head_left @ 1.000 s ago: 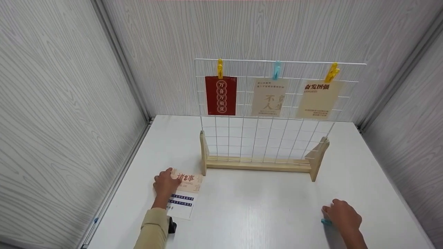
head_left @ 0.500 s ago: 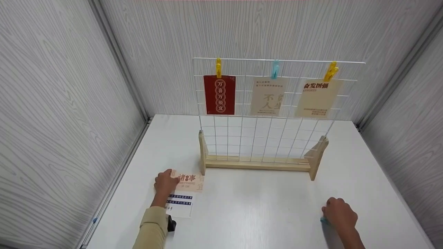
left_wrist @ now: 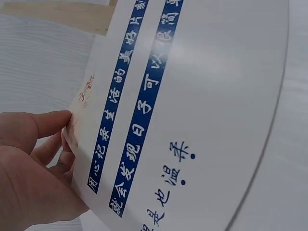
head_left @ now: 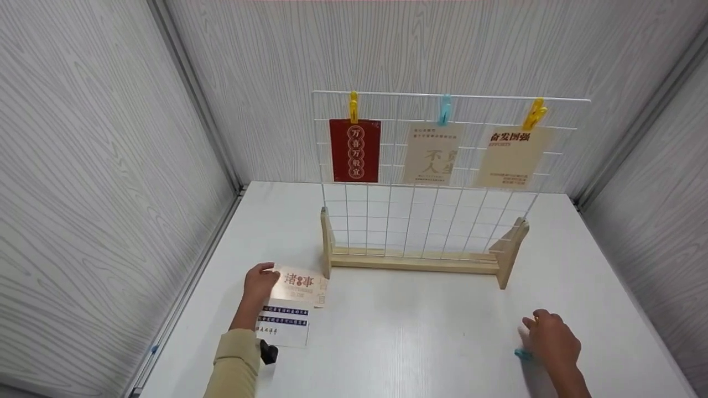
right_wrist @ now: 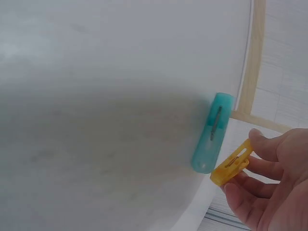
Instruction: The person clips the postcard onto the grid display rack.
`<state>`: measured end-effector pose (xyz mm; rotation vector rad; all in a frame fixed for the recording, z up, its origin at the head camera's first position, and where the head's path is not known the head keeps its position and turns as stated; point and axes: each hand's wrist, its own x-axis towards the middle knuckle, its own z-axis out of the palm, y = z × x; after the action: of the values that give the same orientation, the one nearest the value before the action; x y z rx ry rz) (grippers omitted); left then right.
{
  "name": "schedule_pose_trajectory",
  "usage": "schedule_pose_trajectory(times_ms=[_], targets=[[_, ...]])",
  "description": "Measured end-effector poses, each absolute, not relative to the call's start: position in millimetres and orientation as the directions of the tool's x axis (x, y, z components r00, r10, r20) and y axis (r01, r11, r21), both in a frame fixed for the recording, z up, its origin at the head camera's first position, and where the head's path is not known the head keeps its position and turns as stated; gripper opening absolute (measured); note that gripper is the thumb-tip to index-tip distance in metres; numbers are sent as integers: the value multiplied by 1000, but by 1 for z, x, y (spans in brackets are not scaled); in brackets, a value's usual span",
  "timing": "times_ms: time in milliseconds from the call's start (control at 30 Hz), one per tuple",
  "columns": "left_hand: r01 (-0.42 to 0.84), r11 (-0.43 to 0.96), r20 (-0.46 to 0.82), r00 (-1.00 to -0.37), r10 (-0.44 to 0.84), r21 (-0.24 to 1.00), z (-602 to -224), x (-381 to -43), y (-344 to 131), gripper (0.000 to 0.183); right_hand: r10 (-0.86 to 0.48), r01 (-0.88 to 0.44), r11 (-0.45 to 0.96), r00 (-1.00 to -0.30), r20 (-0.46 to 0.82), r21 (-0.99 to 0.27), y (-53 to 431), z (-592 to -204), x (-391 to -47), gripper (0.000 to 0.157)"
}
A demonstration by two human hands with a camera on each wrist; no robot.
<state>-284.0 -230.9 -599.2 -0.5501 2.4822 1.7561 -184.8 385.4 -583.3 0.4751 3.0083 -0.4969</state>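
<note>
My left hand point(head_left: 260, 284) pinches the left edge of a pale pink postcard point(head_left: 301, 284) with reddish lettering, which looks slightly lifted. Just in front of it is a white postcard point(head_left: 293, 334) with two dark-blue text bands; in the left wrist view this white postcard point(left_wrist: 216, 96) covers much of the pink one. On the right side, my right hand point(head_left: 553, 340) holds a yellow clothespin point(right_wrist: 233, 163) between thumb and fingers. A teal clothespin point(right_wrist: 211, 134) lies on the table close to it.
Behind the hands stands a white wire grid point(head_left: 415, 221) on a wooden base point(head_left: 415, 264). Clothespins hang a red card point(head_left: 355, 152), a beige card point(head_left: 433, 153) and a cream card point(head_left: 514, 157) along its top. Grey wood-grain panels point(head_left: 110, 166) enclose the table.
The right hand has raised a yellow clothespin off the table, leaving the teal one behind. The left hand has shifted slightly left and its pink postcard has tilted up, catching light.
</note>
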Motion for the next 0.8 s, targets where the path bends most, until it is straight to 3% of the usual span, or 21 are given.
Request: schedule_pose_trajectory(times_ms=[367,800], targets=[[-246,194,-189,-944,-271,950,-576,-291,-237,42,322,335,845,-941,-104,-418,385,-568,-185,52],[-218,237,-142,-944,-299,947,-558,-282,-233,38,301,285,799,-952,-58,-530,377,-562,-184,50]])
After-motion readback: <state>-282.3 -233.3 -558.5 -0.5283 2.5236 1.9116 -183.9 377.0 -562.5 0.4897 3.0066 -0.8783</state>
